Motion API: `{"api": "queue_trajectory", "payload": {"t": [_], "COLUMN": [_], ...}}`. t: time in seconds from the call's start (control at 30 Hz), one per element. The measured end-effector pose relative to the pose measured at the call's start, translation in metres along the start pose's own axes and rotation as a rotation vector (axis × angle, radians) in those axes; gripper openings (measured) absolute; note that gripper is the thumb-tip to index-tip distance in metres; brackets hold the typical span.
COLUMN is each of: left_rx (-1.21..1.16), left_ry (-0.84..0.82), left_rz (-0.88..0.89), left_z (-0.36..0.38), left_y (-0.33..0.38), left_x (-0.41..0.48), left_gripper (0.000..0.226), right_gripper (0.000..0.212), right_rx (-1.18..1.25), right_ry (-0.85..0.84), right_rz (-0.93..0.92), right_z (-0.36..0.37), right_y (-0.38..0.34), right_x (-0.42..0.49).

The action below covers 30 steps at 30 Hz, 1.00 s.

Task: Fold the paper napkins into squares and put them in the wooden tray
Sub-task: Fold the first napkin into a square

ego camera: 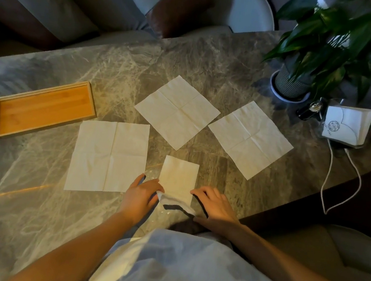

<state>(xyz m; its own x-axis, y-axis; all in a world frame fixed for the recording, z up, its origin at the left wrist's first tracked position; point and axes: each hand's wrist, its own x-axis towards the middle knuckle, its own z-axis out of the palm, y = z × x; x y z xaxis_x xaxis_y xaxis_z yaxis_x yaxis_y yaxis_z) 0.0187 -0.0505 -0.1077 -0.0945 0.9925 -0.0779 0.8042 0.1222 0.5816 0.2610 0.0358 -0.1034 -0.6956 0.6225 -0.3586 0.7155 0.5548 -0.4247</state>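
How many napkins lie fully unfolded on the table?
3: one near the wooden tray at left, one in the middle, one at right. A fourth, half-folded, lies between the hands.

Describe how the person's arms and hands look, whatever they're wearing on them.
Both forearms are bare, no sleeves reaching them, and I see no gloves, rings, watch or bracelets on the left hand or the right hand. The only clothing showing is a light blue and white garment over the torso.

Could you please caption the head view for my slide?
Both hands, left hand and right hand, fold a half-folded napkin; three open napkins and empty wooden tray wait.
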Motion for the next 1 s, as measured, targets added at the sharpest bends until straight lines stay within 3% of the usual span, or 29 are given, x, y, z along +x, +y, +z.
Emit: {"api": "queue_trajectory", "payload": {"t": [0.23, 0.4, 1.0], "left_rx": [0.046, 0.053, -0.079], "left_ry": [-0.029, -0.047, -0.017], "left_rz": [-0.080, -0.180, -0.423], "left_z": [-0.001, 0.000, -0.004], "left_y": [-0.002, 0.001, 0.012], "left_x": [-0.003, -0.004, -0.006], "left_gripper": [0.018, 0.023, 0.009], "right_gripper": [0.024, 0.033, 0.022], "right_rx": [0.078, 0.131, 0.261], "right_ry": [0.103, 0.116, 0.159], "right_rz": [0.075, 0.172, 0.302], "right_z": [0.012, 0.016, 0.008], "right_y": [-0.016, -0.016, -0.019], "right_x": [0.014, 0.020, 0.030]}}
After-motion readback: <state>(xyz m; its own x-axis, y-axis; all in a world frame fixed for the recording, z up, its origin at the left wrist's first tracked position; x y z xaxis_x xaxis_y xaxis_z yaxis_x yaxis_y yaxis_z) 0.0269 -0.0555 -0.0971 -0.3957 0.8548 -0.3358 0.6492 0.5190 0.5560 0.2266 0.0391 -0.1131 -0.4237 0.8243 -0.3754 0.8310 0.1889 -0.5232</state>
